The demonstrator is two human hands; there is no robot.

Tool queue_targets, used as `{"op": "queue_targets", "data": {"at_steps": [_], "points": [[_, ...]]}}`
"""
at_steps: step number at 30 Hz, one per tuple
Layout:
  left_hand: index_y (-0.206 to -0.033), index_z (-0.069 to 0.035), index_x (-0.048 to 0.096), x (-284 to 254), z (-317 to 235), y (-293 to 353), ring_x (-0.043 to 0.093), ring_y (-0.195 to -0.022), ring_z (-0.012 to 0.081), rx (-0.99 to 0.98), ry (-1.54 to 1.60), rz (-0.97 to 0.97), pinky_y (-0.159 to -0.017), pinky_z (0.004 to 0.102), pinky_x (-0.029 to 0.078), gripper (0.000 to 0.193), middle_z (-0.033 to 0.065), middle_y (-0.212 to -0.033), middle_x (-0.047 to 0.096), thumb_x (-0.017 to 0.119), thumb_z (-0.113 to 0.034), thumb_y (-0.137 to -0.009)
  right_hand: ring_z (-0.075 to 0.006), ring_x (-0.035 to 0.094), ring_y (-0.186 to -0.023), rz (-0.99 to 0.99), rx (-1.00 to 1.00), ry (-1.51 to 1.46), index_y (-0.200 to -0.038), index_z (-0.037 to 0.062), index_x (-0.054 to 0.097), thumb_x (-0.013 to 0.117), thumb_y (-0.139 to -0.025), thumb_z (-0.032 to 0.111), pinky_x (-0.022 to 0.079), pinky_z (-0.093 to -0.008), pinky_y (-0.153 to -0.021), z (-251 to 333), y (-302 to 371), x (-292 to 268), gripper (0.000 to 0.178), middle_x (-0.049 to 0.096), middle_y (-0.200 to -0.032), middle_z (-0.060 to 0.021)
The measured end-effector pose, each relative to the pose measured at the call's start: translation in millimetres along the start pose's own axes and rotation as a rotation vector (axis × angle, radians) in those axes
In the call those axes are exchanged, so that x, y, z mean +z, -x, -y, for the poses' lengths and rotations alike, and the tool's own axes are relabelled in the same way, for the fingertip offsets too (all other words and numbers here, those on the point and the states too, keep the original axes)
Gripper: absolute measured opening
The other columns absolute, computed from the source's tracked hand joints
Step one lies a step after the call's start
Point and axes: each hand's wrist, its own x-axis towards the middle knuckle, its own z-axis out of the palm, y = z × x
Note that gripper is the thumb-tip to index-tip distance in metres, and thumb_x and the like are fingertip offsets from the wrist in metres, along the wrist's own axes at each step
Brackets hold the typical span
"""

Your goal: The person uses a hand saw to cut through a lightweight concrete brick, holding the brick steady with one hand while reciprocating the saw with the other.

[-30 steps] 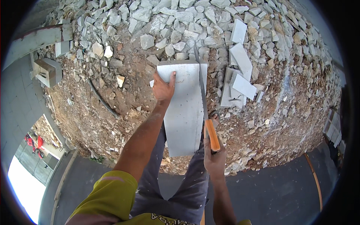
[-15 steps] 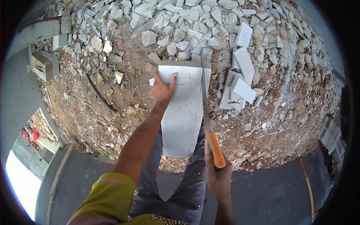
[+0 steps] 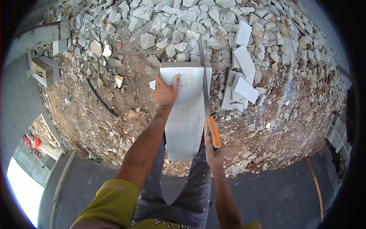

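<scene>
A long pale grey block [image 3: 185,114] lies lengthwise before me, its near end between my legs. My left hand [image 3: 166,91] is closed on its far left edge, fingers over the side and thumb flat on top. In my right hand [image 3: 215,152] is a handsaw [image 3: 213,131], gripped by its orange handle. The saw's long metal blade runs along the block's right side and points away from me past its far end. A narrow pale strip shows to the right of the blade near the far end; whether it is joined to the block I cannot tell.
Cut pale slabs [image 3: 244,63] lie in a loose pile to the right. Broken rubble [image 3: 187,16] covers the far ground. A dark hose piece [image 3: 100,98] lies on the dirt at left, near a block with a handle [image 3: 45,70]. Grey floor [image 3: 263,198] runs behind me.
My right hand has pushed the saw forward, away from me, and its handle sits farther up along the block. My left hand keeps its hold on the block.
</scene>
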Motion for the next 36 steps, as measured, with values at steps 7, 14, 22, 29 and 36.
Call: {"op": "queue_targets", "data": {"at_steps": [7,14,22,29,36], "points": [[-0.149,-0.013,0.031,-2.8,3.6,-1.3,0.032,-0.134,0.0446,0.471,-0.223,-0.2,-0.107,0.0623,0.026,0.083,0.0287,-0.149,0.026,0.058,-0.062,-0.087,-0.0087,0.052,-0.055,0.093,0.077,0.082,-0.095,-0.0028,0.06,0.064,-0.094,0.018,0.042,-0.0291,-0.05,73.0,37.1,-30.4,0.021,0.055,-0.06,-0.0043],[-0.147,-0.03,0.04,15.8,-1.9,40.2,0.033,-0.134,0.0426,0.398,-0.494,-0.195,-0.104,0.0567,0.03,0.056,0.0187,-0.157,0.021,0.052,-0.048,-0.095,-0.0121,0.047,-0.053,0.11,0.103,0.043,-0.09,-0.0024,0.057,0.061,-0.097,0.028,0.043,-0.0318,-0.051,89.6,14.7,-31.3,0.032,0.053,-0.059,-0.0076],[-0.145,-0.029,0.044,16.5,2.9,35.7,0.036,-0.13,0.0437,0.346,-0.463,-0.226,-0.101,0.0538,0.034,0.05,0.0162,-0.158,0.021,0.05,-0.042,-0.097,-0.0149,0.055,-0.051,0.184,0.178,0.084,-0.088,-0.0032,0.057,0.062,-0.095,0.022,0.043,-0.0341,-0.05,124.7,1.5,-29.9,0.026,0.054,-0.056,-0.0105],[-0.145,-0.03,0.043,25.8,-10.2,44.4,0.036,-0.129,0.0453,0.356,-0.436,-0.208,-0.099,0.0567,0.035,0.05,0.0167,-0.157,0.021,0.051,-0.042,-0.097,-0.0204,0.057,-0.047,0.189,0.11,0.167,-0.09,-0.0057,0.059,0.062,-0.093,0.013,0.042,-0.0364,-0.047,112.0,-56.4,-28.9,0.019,0.055,-0.054,-0.0138],[-0.144,-0.03,0.044,19.7,1.0,35.5,0.036,-0.128,0.0464,0.366,-0.451,-0.239,-0.099,0.0561,0.036,0.05,0.0175,-0.157,0.022,0.052,-0.041,-0.097,-0.0189,0.058,-0.049,0.134,0.077,0.142,-0.095,-0.0066,0.059,0.06,-0.093,0.012,0.043,-0.0365,-0.048,111.9,26.1,-45.6,0.019,0.056,-0.059,-0.0143]]}}
